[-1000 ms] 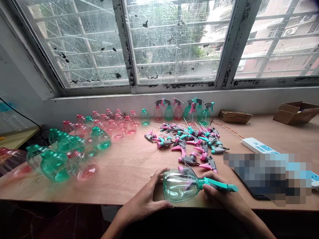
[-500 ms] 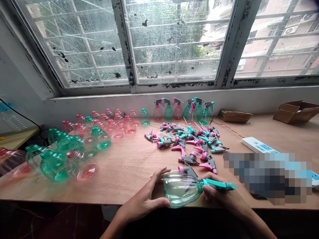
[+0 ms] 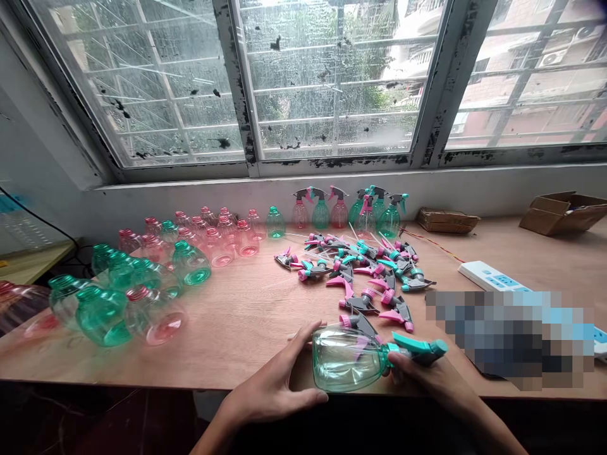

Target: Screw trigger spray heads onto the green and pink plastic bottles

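Note:
A clear green spray bottle (image 3: pixel 348 360) lies on its side in the air above the table's front edge, base to the left. My left hand (image 3: pixel 277 379) curves round its base, fingers on the far side and thumb along the near lower edge. My right hand (image 3: pixel 417 373) is closed on the teal collar at the neck, where the grey and teal spray head (image 3: pixel 420 347) sits, pointing right. Some of the right fingers are hidden behind the neck. Just beyond the bottle, a grey and pink spray head (image 3: pixel 360 323) lies on the table.
Loose pink, teal and grey spray heads (image 3: pixel 351 268) lie heaped mid-table. Headless green and pink bottles (image 3: pixel 107 316) stand at left. Several bottles with heads (image 3: pixel 339 212) line the wall below the window. A power strip (image 3: pixel 493 276), a blurred patch and cardboard boxes (image 3: pixel 562 213) are at right.
The spray head has turned about the bottle's long axis, showing more of its grey body. My left thumb has slid slightly lower along the base. Everything else on the table stays put.

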Action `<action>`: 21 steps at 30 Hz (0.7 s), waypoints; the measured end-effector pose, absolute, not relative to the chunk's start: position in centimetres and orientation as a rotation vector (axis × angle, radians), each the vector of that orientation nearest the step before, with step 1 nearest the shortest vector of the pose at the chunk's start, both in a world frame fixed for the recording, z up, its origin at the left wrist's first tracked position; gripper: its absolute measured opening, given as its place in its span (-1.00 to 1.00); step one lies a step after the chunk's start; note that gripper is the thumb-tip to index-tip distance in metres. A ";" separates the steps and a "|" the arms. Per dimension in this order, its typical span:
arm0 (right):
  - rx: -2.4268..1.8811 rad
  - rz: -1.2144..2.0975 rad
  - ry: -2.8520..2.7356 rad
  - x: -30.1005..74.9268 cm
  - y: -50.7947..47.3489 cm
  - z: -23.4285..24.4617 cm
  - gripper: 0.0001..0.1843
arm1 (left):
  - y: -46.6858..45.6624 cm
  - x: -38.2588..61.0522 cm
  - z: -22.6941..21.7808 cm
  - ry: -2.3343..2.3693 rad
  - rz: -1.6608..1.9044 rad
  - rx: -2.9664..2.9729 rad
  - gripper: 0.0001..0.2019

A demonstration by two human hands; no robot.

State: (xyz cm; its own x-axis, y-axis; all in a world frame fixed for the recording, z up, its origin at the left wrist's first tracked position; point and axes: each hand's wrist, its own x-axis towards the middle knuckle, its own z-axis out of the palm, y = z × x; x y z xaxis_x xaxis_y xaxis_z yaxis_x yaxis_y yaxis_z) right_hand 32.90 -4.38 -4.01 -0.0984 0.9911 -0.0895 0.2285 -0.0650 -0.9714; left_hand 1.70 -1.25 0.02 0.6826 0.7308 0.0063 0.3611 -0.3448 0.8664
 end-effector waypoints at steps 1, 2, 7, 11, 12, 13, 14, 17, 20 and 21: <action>-1.376 1.233 -1.422 32.9 -4.4 -4.0 -0.49 | -1.2 1.6 -0.1 0.848 0.484 1.952 -0.06; -1.369 1.233 -1.425 32.9 -4.4 -4.0 -0.49 | -1.1 1.5 -0.1 0.852 0.475 1.939 -0.07; -1.353 1.256 -1.413 32.9 -4.5 -3.8 -0.52 | -1.1 1.5 0.3 0.870 0.485 1.873 -0.29; -1.376 1.271 -1.337 32.6 -4.6 -3.5 -0.49 | -1.3 1.9 0.7 0.861 0.499 1.873 -0.09; -1.375 1.269 -1.321 32.6 -4.6 -3.4 -0.48 | -1.4 2.0 0.8 0.868 0.499 1.886 -0.05; -1.374 1.262 -1.314 32.5 -4.6 -3.3 -0.47 | -1.4 2.0 0.8 0.877 0.500 1.901 -0.03; -1.374 1.252 -1.314 32.4 -4.6 -3.2 -0.46 | -1.4 2.1 0.8 0.884 0.502 1.913 -0.03; -1.384 1.231 -1.336 32.4 -4.7 -2.9 -0.45 | -1.4 2.2 0.7 0.874 0.511 1.926 -0.05; -1.385 1.246 -1.346 32.4 -4.7 -2.9 -0.46 | -1.3 2.2 0.6 0.866 0.514 1.932 -0.03; -1.387 1.252 -1.347 32.4 -4.7 -2.9 -0.46 | -1.3 2.2 0.5 0.866 0.510 1.931 -0.01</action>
State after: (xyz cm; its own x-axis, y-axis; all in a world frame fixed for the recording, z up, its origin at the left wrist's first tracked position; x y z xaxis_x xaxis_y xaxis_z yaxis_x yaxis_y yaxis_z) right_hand 32.40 -4.74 -2.88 -0.0633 0.9917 -0.1115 0.1838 -0.0983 -0.9780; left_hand 2.18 -1.25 0.53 0.6653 0.7466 -0.0007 0.3615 -0.3213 0.8753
